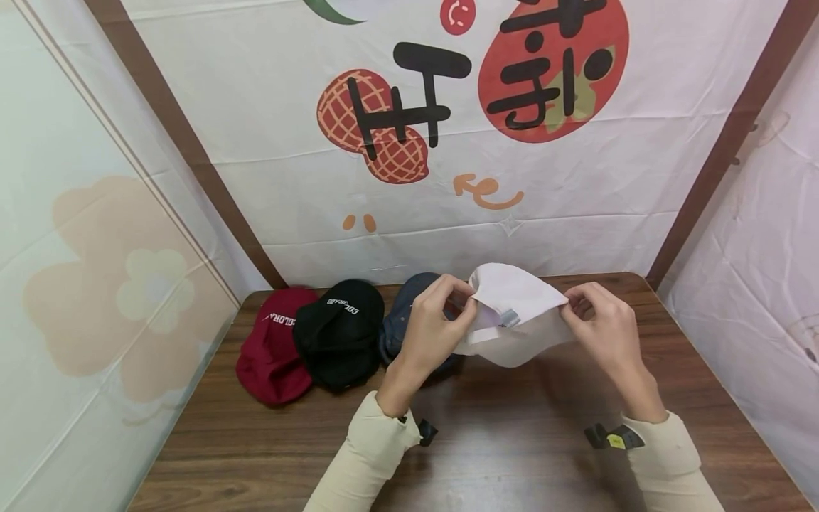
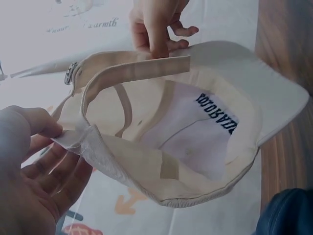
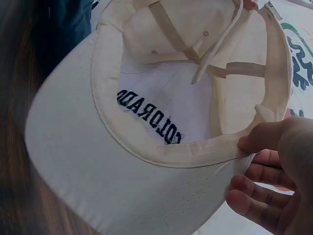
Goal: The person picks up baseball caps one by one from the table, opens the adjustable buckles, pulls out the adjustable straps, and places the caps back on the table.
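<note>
Between my two hands hangs a cream baseball cap [image 1: 518, 288], held above the table with its inside showing in both wrist views. My left hand [image 1: 429, 327] pinches the rim near the back strap [image 2: 137, 71], thumb against fingers. Across from it, my right hand [image 1: 604, 327] grips the rim beside the brim [image 3: 98, 142], its thumb on the inner sweatband [image 3: 195, 152]. Reversed dark lettering [image 3: 149, 115] shows inside the front panel. One strap end sticks out loose over the opening in the left wrist view.
Along the table's back left lie a dark red cap [image 1: 271, 355], a black cap [image 1: 339, 338] and a dark blue cap [image 1: 397, 316], partly behind my left hand. Behind the wooden table [image 1: 512, 441] hangs a printed white cloth [image 1: 269, 192]; more cloth hangs at both sides.
</note>
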Demonstrator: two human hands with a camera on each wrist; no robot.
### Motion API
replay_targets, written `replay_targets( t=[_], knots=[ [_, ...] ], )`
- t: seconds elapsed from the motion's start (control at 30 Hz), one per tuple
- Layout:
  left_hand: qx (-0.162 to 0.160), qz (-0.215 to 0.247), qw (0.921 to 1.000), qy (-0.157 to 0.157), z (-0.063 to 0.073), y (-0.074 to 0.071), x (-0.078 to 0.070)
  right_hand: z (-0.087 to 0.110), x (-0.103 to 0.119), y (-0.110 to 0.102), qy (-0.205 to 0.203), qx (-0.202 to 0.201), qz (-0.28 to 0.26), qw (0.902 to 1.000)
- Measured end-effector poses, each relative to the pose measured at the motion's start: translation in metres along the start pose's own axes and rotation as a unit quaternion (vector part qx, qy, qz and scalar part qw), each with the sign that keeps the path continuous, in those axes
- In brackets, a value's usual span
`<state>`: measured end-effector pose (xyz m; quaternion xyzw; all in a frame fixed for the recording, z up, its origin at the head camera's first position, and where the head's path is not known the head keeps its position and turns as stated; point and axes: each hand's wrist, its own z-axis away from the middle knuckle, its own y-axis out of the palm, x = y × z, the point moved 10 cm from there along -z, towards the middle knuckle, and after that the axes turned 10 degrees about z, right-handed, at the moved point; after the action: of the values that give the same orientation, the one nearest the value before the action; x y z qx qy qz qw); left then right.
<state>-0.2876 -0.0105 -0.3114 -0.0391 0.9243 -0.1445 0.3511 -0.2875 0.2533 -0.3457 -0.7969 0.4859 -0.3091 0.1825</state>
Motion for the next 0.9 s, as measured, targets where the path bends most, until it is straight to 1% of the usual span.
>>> replay_targets(
  t=[0.1,0.27,0.6,0.77,0.9],
  knots=[
    [0.007,0.006,0.9999,0.010,-0.001,0.005,-0.002,-0.001,-0.003,-0.001,0.000,-0.010,0.007,0.9999],
    [0.020,0.013,0.9996,0.017,-0.003,0.014,-0.003,-0.001,-0.009,-0.002,0.002,-0.023,0.018,0.9996],
    [0.041,-0.005,0.9986,0.033,-0.007,0.031,-0.006,-0.001,-0.022,0.001,0.000,-0.054,0.033,0.9980],
    [0.047,-0.001,0.9981,0.039,-0.009,0.039,-0.009,0.000,-0.029,0.000,0.005,-0.072,0.039,0.9966],
    [0.054,0.003,0.9977,0.041,-0.009,0.048,-0.008,0.001,-0.037,0.000,0.015,-0.081,0.047,0.9955]
  ],
)
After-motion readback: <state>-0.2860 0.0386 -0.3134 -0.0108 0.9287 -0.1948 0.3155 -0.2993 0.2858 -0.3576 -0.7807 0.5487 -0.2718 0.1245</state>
